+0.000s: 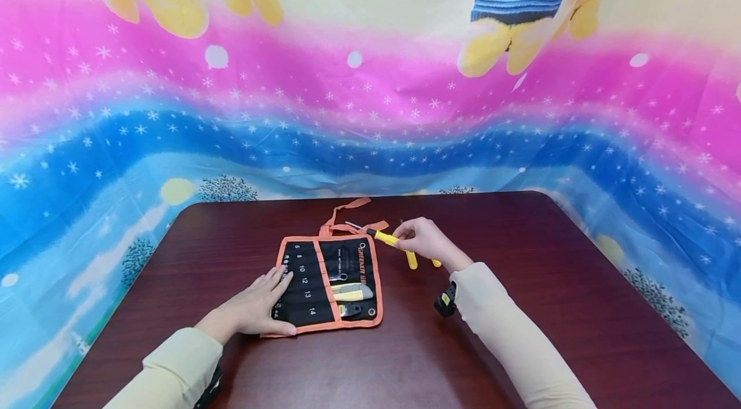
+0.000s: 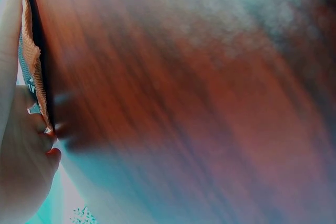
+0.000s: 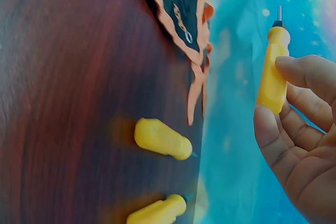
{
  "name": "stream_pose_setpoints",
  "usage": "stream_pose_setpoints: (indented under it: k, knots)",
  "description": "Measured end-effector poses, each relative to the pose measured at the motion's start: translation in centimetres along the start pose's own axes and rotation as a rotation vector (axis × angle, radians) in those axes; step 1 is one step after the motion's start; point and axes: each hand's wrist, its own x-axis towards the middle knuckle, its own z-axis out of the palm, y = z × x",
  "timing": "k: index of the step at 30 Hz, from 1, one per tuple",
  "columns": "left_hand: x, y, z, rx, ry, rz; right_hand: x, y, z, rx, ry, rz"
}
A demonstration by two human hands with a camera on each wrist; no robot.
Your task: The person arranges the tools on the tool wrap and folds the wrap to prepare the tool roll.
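A black fabric tool pouch [image 1: 301,296] with orange trim lies unrolled on the table, numbers printed down its pockets. My left hand [image 1: 255,303] rests on its left edge with fingers spread, the thumb along the near corner. A yellow utility knife [image 1: 352,293] sits in a right-hand pocket, with a black-ended tool [image 1: 350,310] just below it. My right hand [image 1: 425,240] pinches a yellow-handled screwdriver [image 3: 274,69] above the table, beyond the pouch's far right corner. In the head view its shaft points left, over the orange ties [image 1: 341,213].
Two more yellow-handled screwdrivers, one nearer [image 3: 163,139] and one farther along [image 3: 160,211], lie on the dark wooden table [image 1: 463,357] under the right hand. A patterned cloth [image 1: 370,100] hangs behind the table's far edge.
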Motion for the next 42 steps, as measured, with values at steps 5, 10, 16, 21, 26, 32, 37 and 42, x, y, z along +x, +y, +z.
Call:
stream_pose_setpoints:
  k: [5,10,16,21,26,32,37,42]
  knots:
    - [0.0,-0.1,0.1,-0.001,0.000,0.002,0.4,0.1,1.1,-0.019,-0.021,-0.013]
    - [0.1,-0.2,0.2,0.004,0.002,0.007,0.8,0.0,2.1,-0.103,-0.042,-0.058]
    - [0.0,-0.2,0.2,-0.002,0.000,0.001,1.0,0.0,3.1,-0.161,-0.075,-0.093]
    - [0.0,-0.2,0.1,-0.007,-0.001,-0.005,1.1,0.2,3.8,-0.169,-0.088,-0.101]
    - [0.1,-0.2,0.1,-0.005,-0.002,-0.006,1.2,0.2,4.1,-0.194,-0.109,-0.111]
    - [0.1,-0.2,0.1,-0.006,-0.001,-0.008,1.3,0.3,4.4,-0.223,-0.137,-0.117]
    - [0.1,-0.2,0.1,-0.006,-0.003,-0.006,1.4,0.3,4.5,-0.237,-0.161,-0.128]
    - [0.2,-0.3,0.2,0.001,0.000,-0.001,1.7,0.2,4.8,-0.250,-0.174,-0.130]
